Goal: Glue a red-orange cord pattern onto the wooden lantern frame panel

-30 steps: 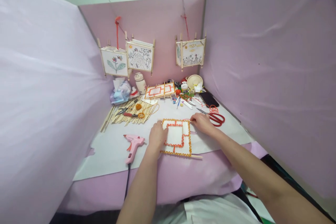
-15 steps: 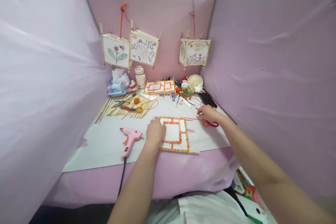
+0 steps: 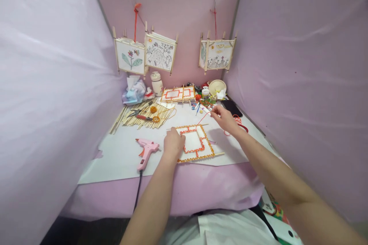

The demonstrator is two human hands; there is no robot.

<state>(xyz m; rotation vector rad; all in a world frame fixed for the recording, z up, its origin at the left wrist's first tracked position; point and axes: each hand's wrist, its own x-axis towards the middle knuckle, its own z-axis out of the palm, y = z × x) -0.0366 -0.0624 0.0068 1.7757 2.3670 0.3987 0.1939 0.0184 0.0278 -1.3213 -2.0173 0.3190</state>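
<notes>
On the white sheet lies a flat stick frame (image 3: 215, 147) with a white panel, edged in wavy mustard yarn with orange-red yarn lines inside. My left hand (image 3: 174, 143) is closed over its left edge, hiding that side. My right hand (image 3: 224, 119) is raised to the right of the frame, fingertips pinched on red yarn (image 3: 203, 118). That strand runs taut down to the frame's top edge. Behind my right wrist lie a loose tangle of red yarn and a red-handled tool (image 3: 244, 127), partly hidden by the wrist.
Left of the frame lies a pink glue gun (image 3: 147, 152) with its cord trailing off the front edge. Farther back are a pile of sticks (image 3: 135, 120) with pliers (image 3: 143, 117), a second decorated frame (image 3: 178, 94), markers, and a black phone (image 3: 232, 108). Picture lanterns (image 3: 220, 55) hang behind.
My right hand has moved left and up from beside the red-handled tool, drawing the red yarn upward. The frame has turned slightly with my left hand still on it.
</notes>
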